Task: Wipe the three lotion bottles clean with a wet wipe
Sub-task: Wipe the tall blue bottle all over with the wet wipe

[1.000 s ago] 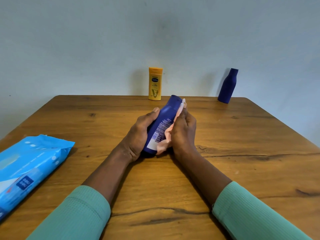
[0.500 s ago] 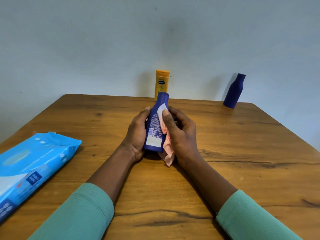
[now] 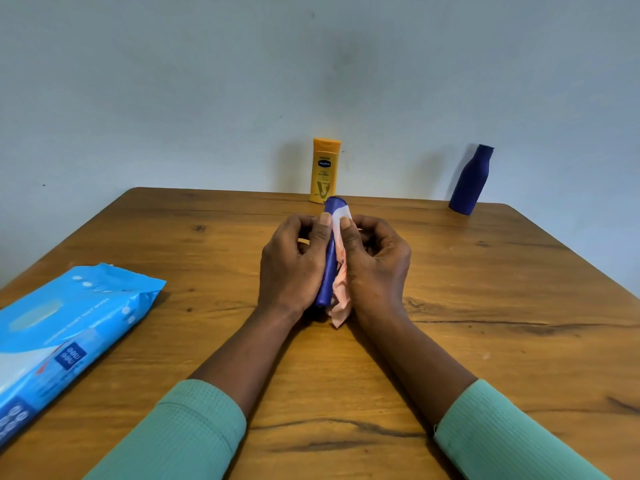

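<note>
The left hand (image 3: 291, 268) wraps its fingers round a blue bottle (image 3: 329, 251) held upright at mid-table, while the right hand (image 3: 375, 268) pinches a pale wipe (image 3: 341, 296) flat against the bottle's right side. To wipe well, the left should turn the bottle slowly as the right drags the wipe from cap to base. The yellow bottle (image 3: 325, 171) and dark bottle (image 3: 471, 180) stand at the far edge, seemingly untouched.

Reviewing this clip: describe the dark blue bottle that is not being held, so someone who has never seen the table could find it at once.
Follow the wooden table to its far edge by the wall. The dark blue bottle stands near the far right corner, right of the yellow bottle. Unlike the blue bottle in the hands, it stands untouched, with a narrow neck.
</note>
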`<state>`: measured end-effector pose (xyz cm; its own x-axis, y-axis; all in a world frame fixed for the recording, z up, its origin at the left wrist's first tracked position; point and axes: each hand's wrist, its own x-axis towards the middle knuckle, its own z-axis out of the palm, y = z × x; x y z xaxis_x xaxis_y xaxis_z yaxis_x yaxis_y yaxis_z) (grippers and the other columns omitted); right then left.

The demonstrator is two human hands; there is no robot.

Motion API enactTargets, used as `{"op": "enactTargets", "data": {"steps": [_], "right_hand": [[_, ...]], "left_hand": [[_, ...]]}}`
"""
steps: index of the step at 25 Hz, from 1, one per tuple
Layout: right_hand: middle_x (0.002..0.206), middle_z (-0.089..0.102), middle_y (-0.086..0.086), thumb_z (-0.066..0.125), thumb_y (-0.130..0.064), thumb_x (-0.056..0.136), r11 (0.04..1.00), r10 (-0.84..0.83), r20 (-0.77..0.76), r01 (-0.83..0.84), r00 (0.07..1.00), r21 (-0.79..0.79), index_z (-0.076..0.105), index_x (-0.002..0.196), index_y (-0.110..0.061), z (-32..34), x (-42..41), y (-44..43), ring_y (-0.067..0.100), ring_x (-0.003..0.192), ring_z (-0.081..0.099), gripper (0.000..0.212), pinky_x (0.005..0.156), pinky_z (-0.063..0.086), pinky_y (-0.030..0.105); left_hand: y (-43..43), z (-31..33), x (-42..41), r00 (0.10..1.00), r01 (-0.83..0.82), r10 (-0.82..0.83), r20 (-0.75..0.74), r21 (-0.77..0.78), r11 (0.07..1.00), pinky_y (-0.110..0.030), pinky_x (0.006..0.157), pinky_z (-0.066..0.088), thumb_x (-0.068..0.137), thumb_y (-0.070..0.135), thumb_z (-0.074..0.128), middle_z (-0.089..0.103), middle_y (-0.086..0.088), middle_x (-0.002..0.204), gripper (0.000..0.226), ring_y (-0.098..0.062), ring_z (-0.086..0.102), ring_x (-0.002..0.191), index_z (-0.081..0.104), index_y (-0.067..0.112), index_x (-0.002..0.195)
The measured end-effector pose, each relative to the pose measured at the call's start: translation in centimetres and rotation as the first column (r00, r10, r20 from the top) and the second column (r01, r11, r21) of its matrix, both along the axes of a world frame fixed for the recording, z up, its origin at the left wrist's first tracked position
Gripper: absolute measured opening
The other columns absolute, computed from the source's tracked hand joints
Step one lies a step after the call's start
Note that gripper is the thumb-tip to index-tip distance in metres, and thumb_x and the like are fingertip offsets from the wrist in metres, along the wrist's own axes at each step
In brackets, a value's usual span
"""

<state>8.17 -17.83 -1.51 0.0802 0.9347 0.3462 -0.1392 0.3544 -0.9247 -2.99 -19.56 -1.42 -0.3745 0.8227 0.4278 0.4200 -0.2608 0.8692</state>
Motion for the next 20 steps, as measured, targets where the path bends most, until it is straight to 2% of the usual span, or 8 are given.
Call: {"op": "enactTargets", "data": {"steps": [2, 5, 7, 9, 12, 14, 16, 20], "right_hand": [[0.093, 0.074, 0.006, 0.071, -0.022, 0.1, 0.998, 0.031, -0.07, -0.035, 0.997, -0.061, 0.072, 0.107, -0.019, 0.1, 0.3, 0.4, 0.023, 0.085, 0.072, 0.008, 0.074, 0.063, 0.04], [0.093, 0.074, 0.009, 0.071, -0.018, 0.099, 0.984, 0.08, -0.214, -0.111, 0.974, -0.137, 0.069, 0.105, -0.014, 0.3, 0.6, 0.6, 0.026, 0.084, 0.072, 0.007, 0.078, 0.064, 0.044], [0.092, 0.073, 0.008, 0.073, -0.019, 0.097, 0.978, 0.079, -0.267, -0.126, 0.961, -0.164, 0.068, 0.1, -0.013, 0.3, 0.9, 0.9, 0.024, 0.083, 0.072, 0.009, 0.076, 0.064, 0.041], [0.092, 0.072, 0.01, 0.079, -0.022, 0.092, 0.968, 0.063, -0.322, -0.136, 0.945, -0.21, 0.067, 0.098, -0.01, 0.5, 1.3, 1.4, 0.023, 0.081, 0.072, 0.018, 0.075, 0.065, 0.039], [0.097, 0.074, 0.009, 0.083, -0.027, 0.088, 0.943, 0.063, -0.406, -0.188, 0.912, -0.276, 0.068, 0.103, -0.008, 0.7, 2.0, 2.1, 0.023, 0.089, 0.073, 0.028, 0.082, 0.065, 0.043], [0.111, 0.076, 0.009, 0.08, -0.032, 0.088, 0.925, 0.088, -0.429, -0.233, 0.899, -0.3, 0.072, 0.115, -0.01, 0.9, 2.0, 2.2, 0.026, 0.102, 0.075, 0.036, 0.09, 0.064, 0.05], [0.115, 0.074, 0.013, 0.078, -0.035, 0.089, 0.918, 0.141, -0.421, -0.277, 0.896, -0.282, 0.073, 0.123, -0.008, 0.7, 1.8, 2.1, 0.031, 0.106, 0.072, 0.044, 0.098, 0.059, 0.057], [0.126, 0.073, 0.02, 0.078, -0.03, 0.083, 0.894, 0.209, -0.463, -0.36, 0.861, -0.266, 0.073, 0.125, -0.004, 0.3, 1.6, 2.1, 0.037, 0.12, 0.07, 0.05, 0.103, 0.057, 0.058]], "left_hand": [[-0.2, 0.2, -0.1, 0.986, 0.149, -0.143, 0.081, -0.064, 0.987, -0.027, 0.075, 0.06, 0.09, 0.062, 0.057, 0.072, 0.007, 0.106, 0.051, -0.004, 0.07, 0.088, 0.068, 0.021, 0.118], [-0.2, 0.5, -0.6, 0.936, 0.309, -0.286, 0.205, -0.092, 0.947, -0.032, 0.081, 0.061, 0.096, 0.042, 0.066, 0.073, 0.001, 0.111, 0.035, -0.013, 0.072, 0.097, 0.068, 0.019, 0.121], [-0.2, 0.6, -1.1, 0.89, 0.404, -0.37, 0.266, -0.086, 0.911, -0.033, 0.081, 0.061, 0.098, 0.035, 0.066, 0.072, -0.004, 0.113, 0.03, -0.021, 0.072, 0.101, 0.069, 0.017, 0.122], [-0.3, 0.6, -1.4, 0.871, 0.46, -0.425, 0.246, -0.108, 0.881, -0.038, 0.083, 0.061, 0.097, 0.039, 0.066, 0.07, -0.006, 0.118, 0.035, -0.026, 0.069, 0.107, 0.069, 0.018, 0.125], [-0.5, 0.7, -1.3, 0.871, 0.48, -0.454, 0.186, -0.137, 0.866, -0.042, 0.09, 0.059, 0.09, 0.048, 0.065, 0.071, -0.003, 0.119, 0.046, -0.026, 0.067, 0.111, 0.069, 0.022, 0.128], [-0.7, 1.0, -1.3, 0.847, 0.513, -0.475, 0.237, -0.134, 0.848, -0.038, 0.085, 0.06, 0.094, 0.047, 0.067, 0.074, -0.003, 0.114, 0.039, -0.023, 0.07, 0.103, 0.071, 0.023, 0.124], [-0.9, 1.3, -1.3, 0.812, 0.551, -0.493, 0.314, -0.132, 0.824, -0.031, 0.072, 0.059, 0.099, 0.039, 0.061, 0.076, -0.005, 0.102, 0.029, -0.02, 0.071, 0.086, 0.074, 0.019, 0.116], [-0.9, 1.5, -1.7, 0.755, 0.557, -0.443, 0.483, -0.116, 0.823, -0.03, 0.058, 0.057, 0.1, 0.031, 0.056, 0.072, -0.009, 0.084, 0.028, -0.021, 0.067, 0.068, 0.071, 0.007, 0.103]]}}
